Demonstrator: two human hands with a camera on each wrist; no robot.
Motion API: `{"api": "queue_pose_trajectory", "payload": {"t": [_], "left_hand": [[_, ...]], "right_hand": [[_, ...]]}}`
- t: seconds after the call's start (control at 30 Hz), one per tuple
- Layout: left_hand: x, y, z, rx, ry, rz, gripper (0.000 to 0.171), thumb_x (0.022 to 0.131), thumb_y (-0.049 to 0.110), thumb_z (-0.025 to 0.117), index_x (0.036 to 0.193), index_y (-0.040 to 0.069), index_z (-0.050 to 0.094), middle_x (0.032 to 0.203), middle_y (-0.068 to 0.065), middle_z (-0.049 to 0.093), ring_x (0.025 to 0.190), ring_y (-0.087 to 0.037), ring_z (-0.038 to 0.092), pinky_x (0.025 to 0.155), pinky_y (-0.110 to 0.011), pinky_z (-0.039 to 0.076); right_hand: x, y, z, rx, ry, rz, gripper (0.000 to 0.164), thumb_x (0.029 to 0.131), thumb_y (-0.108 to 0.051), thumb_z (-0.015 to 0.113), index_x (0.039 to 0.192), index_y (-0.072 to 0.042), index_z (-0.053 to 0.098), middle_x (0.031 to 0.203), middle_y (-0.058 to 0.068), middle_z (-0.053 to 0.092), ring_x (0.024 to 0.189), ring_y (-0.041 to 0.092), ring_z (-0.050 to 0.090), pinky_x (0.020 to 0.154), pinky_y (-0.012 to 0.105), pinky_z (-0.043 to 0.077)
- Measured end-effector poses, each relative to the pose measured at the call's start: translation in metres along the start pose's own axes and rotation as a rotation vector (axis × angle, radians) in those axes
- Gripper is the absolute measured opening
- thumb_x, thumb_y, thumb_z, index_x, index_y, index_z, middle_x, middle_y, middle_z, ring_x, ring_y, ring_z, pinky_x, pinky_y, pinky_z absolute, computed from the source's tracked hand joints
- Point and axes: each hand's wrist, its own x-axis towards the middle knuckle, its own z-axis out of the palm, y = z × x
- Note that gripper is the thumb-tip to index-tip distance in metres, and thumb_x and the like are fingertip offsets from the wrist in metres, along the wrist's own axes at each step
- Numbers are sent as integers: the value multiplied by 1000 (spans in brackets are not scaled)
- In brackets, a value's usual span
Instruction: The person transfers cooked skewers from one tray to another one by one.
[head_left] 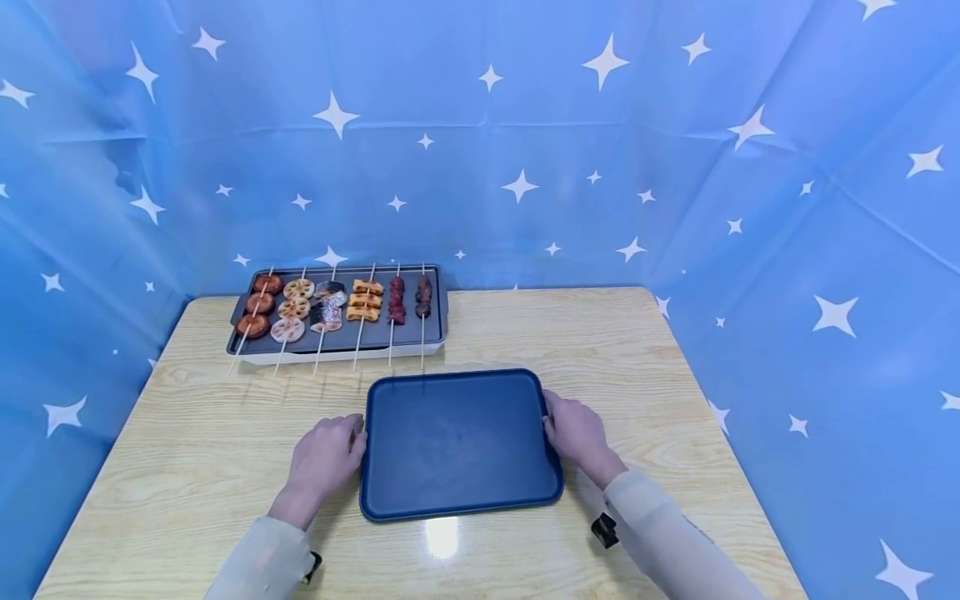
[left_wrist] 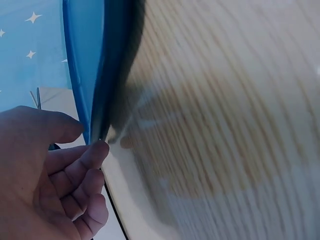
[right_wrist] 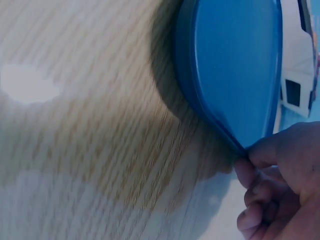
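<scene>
A dark blue rectangular tray (head_left: 461, 446) is in front of me, with nothing lying on it. My left hand (head_left: 324, 457) is at its left edge, and in the left wrist view the thumb and curled index finger (left_wrist: 95, 154) pinch the rim. On the opposite side my right hand (head_left: 576, 431) grips the right edge. The right wrist view has that thumb on top of the rim and the fingers (right_wrist: 245, 172) curled below it. A shadow runs along the tray's side on the wood; whether its underside touches the table cannot be told.
Behind the tray to the left stands a dark grill plate (head_left: 405, 335) on a light base. Several skewers lie across it, with sausage slices (head_left: 260, 302), lotus root slices (head_left: 293, 308), fish pieces, yellow pieces (head_left: 364, 300) and dark meat. Blue star-patterned cloth (head_left: 480, 167) borders the wooden table (head_left: 622, 350).
</scene>
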Motion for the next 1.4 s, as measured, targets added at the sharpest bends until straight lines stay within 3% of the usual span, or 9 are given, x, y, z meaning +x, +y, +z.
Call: {"api": "queue_pose_trajectory", "payload": {"t": [0.7, 0.97, 1.4], "left_hand": [[-1, -11, -4, 53, -9, -25, 33, 89, 17, 66, 116, -3, 65, 102, -20, 72, 90, -34, 68, 74, -48, 55], [-1, -12, 1, 52, 2, -1, 35, 90, 18, 65, 118, -3, 65, 107, -21, 71, 96, -36, 68, 79, -49, 55], [0, -13, 3, 52, 5, 15, 35, 90, 18, 66, 118, -3, 66, 104, -20, 72, 93, -35, 68, 76, -48, 56]], "right_hand": [[4, -25, 2, -18, 19, -94, 39, 87, -14, 68, 121, 1, 60, 90, 17, 72, 75, 31, 69, 61, 43, 54], [4, -20, 1, -6, -9, -73, 39, 87, -15, 69, 122, 0, 59, 84, 14, 71, 68, 26, 67, 57, 41, 53], [4, -15, 2, -13, -28, -81, 39, 87, -16, 70, 121, -2, 58, 77, 8, 68, 64, 23, 65, 54, 38, 50]]}}
